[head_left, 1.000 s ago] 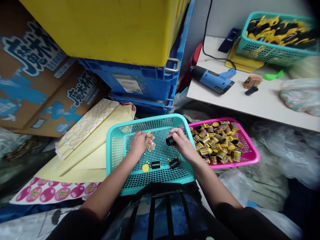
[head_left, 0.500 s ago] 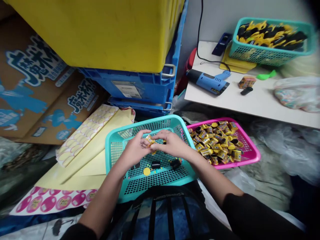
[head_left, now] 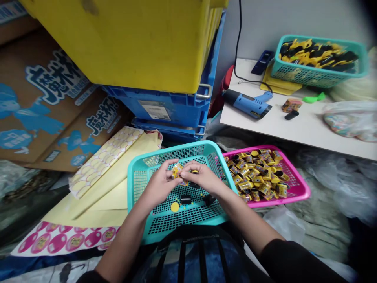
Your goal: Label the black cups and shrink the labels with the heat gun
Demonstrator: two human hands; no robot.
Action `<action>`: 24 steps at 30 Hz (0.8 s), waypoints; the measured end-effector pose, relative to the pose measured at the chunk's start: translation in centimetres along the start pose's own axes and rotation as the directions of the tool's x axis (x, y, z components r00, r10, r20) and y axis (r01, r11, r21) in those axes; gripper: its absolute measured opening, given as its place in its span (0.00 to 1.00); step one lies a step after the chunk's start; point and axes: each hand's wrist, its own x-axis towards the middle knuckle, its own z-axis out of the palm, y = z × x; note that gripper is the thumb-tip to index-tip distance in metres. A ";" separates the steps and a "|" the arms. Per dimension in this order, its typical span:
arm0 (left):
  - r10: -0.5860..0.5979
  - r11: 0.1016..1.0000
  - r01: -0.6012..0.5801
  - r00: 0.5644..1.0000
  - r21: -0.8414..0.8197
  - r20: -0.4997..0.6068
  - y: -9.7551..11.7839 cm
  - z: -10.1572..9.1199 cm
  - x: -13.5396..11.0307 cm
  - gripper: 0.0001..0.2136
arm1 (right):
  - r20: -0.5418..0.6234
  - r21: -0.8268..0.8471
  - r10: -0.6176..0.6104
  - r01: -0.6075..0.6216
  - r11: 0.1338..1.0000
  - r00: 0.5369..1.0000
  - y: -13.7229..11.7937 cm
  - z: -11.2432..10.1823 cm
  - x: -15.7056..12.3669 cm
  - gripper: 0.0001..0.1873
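Over the teal mesh basket (head_left: 138,184) on my lap, my left hand (head_left: 159,181) and my right hand (head_left: 202,177) meet fingertip to fingertip. Between them they pinch a small yellow printed sticker (head_left: 177,171) against a small black cylinder, which the fingers mostly hide. On the basket floor below lie two black cylinders (head_left: 185,199) and a round yellow sticker (head_left: 174,206). To the right, a pink basket (head_left: 300,190) holds several yellow-wrapped cylinders.
Yellow sticker backing sheets (head_left: 108,173) and a pink sticker sheet (head_left: 59,239) lie to the left. Stacked blue (head_left: 167,104) and yellow crates (head_left: 132,39) and cardboard boxes (head_left: 44,102) stand behind. A white table (head_left: 294,122) at right carries a blue heat gun (head_left: 247,104) and another teal basket (head_left: 318,59).
A second ago my hands were apart, left with the sticker, right with a black cylinder. They came together half a second ago and stay joined now.
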 end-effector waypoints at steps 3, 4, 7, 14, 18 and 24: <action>0.012 1.000 -0.012 1.000 -0.026 0.018 0.3 0.1 -0.3 0.26 | -0.055 -0.015 -0.004 0.003 1.000 0.998 0.1 0.3 0.2 0.16; 0.017 0.998 -0.016 1.000 -0.053 0.018 0.2 0.2 -0.4 0.26 | -0.078 0.035 0.029 -0.027 0.999 0.996 0.2 0.4 0.2 0.18; 0.022 0.989 -0.028 0.999 -0.148 -0.039 -0.3 0.6 -0.3 0.23 | -0.111 0.188 0.111 -0.089 0.978 0.988 0.3 0.9 0.0 0.24; 0.038 0.978 -0.095 0.958 -0.187 -0.285 -1.2 0.4 -0.3 0.12 | 0.018 0.696 0.286 -0.218 0.685 0.958 0.3 -1.1 -1.1 0.16; 0.029 0.971 -0.109 0.938 -0.213 -0.346 -1.6 0.1 -0.4 0.13 | -0.017 0.721 0.166 -0.103 0.685 0.986 -0.5 -2.4 -1.7 0.20; 0.008 0.907 -0.191 0.899 -0.374 -0.439 -2.5 0.7 -0.1 0.15 | -0.107 0.405 0.019 0.027 0.914 0.994 -0.7 -2.9 -2.0 0.22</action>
